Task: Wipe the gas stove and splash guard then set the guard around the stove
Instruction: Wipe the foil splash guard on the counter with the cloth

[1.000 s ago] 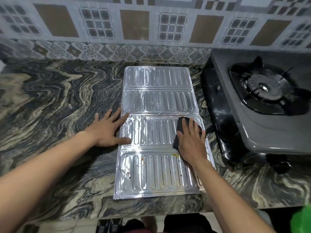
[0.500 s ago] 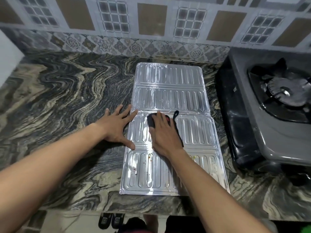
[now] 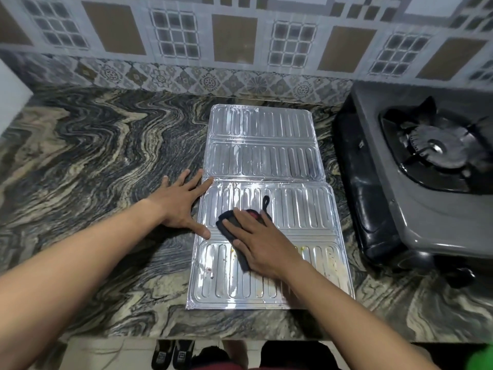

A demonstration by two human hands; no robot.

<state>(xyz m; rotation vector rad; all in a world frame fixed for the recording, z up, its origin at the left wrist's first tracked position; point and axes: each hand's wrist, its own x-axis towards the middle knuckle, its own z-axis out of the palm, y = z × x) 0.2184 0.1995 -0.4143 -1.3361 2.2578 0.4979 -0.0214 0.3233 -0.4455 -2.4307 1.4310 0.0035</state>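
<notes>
The gas stove (image 3: 426, 209) sits at the right end of the marbled counter (image 3: 93, 156). A small pale mark on its black side is too small to read. The splash guard (image 3: 266, 161) lies unfolded and flat just left of the stove, with a narrow strip of counter between them. Its near edge is close to the counter's front lip, and a wide stretch of counter lies to its left. The left hand (image 3: 178, 204) lies flat with its fingers spread, forefinger and thumb tips on the guard's left edge. The right hand (image 3: 261, 244) presses a dark cloth (image 3: 229, 222) onto the near panels, fingers straight and slightly apart. Brown specks dot the nearest panel.
</notes>
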